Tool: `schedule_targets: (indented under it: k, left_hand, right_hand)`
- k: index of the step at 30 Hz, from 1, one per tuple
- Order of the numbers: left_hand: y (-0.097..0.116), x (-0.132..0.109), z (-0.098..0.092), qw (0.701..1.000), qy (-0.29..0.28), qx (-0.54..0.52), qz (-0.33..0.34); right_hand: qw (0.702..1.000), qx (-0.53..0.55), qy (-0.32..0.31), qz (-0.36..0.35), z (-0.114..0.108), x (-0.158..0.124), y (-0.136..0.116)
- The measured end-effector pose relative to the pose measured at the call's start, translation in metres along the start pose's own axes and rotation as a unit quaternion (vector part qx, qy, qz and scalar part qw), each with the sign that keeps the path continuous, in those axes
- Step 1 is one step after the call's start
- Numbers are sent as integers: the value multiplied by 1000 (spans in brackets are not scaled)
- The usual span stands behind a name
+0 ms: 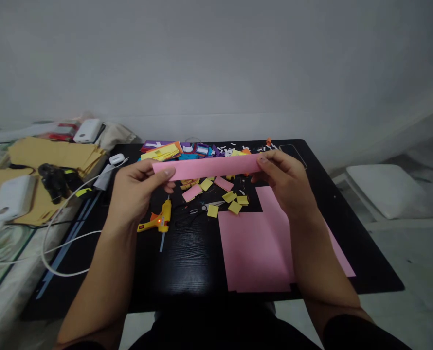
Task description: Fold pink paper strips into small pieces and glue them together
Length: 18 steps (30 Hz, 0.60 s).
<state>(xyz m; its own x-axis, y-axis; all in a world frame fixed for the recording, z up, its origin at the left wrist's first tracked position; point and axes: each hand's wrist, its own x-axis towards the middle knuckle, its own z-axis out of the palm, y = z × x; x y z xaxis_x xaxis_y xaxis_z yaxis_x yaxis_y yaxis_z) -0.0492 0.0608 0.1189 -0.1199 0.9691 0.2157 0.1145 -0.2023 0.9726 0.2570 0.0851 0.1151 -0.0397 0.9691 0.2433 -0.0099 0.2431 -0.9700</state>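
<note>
Both my hands hold a long pink paper strip level above the black table. My left hand pinches the strip's left end, thumb on top. The right end is pinched by my right hand. Below the strip lie small yellow paper squares and pink scraps. A large pink sheet with a cut-out corner lies under my right forearm. A yellow glue gun rests beside my left wrist, and scissors lie near it.
Coloured paper pieces and small scraps pile along the table's far edge. To the left, brown envelopes, white devices, a black object and white cables. A white cushion lies on the floor at right.
</note>
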Motion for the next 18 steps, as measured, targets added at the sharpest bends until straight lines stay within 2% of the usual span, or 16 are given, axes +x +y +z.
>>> schedule_targets:
  k: [3,5,7,10,12,14,18]
  left_hand:
    - [-2,1,-3,1000,19,-18,14]
    - [2,-2,1,1000,-17,10,7]
    - [7,-7,8,995,-82,46,-13]
    - [9,-15,23,983,-167,72,-23]
    - [6,-19,32,978,-190,81,-21]
    - [4,-22,37,981,-181,71,-20]
    - [4,-25,43,989,-143,20,-15]
  right_hand:
    - [998,-46,-48,14,-4,1,-2]
    - [996,-70,-45,-11,-1,-1,-3]
    - [996,-73,-44,-40,9,-7,-4]
    - [986,-66,-156,-7,31,-20,-3]
    - [977,-34,-209,32,44,-27,0]
    - [976,3,-210,53,51,-31,3]
    - [989,22,-139,35,51,-29,5]
